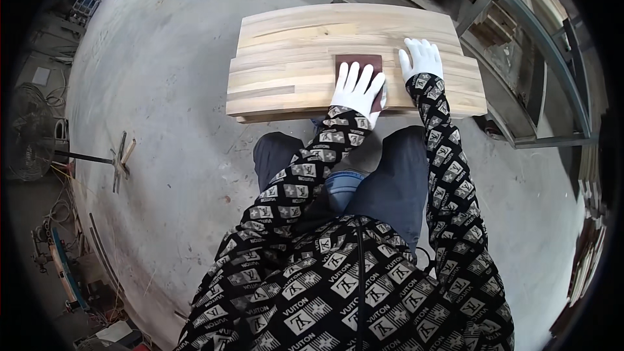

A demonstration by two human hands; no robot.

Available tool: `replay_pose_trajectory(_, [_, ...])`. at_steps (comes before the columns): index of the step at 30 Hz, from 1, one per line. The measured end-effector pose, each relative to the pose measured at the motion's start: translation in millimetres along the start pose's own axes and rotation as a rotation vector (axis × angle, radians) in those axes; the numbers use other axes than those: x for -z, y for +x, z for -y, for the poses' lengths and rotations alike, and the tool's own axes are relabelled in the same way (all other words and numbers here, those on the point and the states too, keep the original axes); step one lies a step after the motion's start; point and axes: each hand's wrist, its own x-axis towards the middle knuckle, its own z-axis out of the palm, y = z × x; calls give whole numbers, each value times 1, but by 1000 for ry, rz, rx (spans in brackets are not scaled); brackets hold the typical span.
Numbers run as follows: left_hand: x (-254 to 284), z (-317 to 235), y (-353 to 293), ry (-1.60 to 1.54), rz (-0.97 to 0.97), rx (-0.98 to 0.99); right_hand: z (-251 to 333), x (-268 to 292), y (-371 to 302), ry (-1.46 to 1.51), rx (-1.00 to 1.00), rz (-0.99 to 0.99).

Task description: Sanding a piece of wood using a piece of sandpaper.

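Sheet (358,58), dark red, is lying on the pale wooden panel (276,65); the open left hand (355,90) is partly covering it, fingers extended; the right hand (424,60) is resting open alongside, grey floor (169,130) surrounding.

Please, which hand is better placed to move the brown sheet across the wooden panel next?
Probably the left hand: it lies over the brown sheet, on the wooden panel. The right hand seems to rest on the panel too, but apart from the sheet, to its right.
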Motion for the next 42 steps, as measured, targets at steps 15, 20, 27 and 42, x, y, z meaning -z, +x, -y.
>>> replay_pose_trajectory(15, [31,136,-54,560,-19,401,-9,-2,-2,-31,-27,2])
replay_pose_trajectory(20, [-2,10,5,87,46,142,-4,-2,-2,-4,-13,-18])
replay_pose_trajectory(27, [25,42,-20,104,66,39,-5,-2,-4,0,-9,-12])
replay_pose_trajectory(42, [4,64,-2,336,76,343,-4,-1,-2,-20,-30,0])
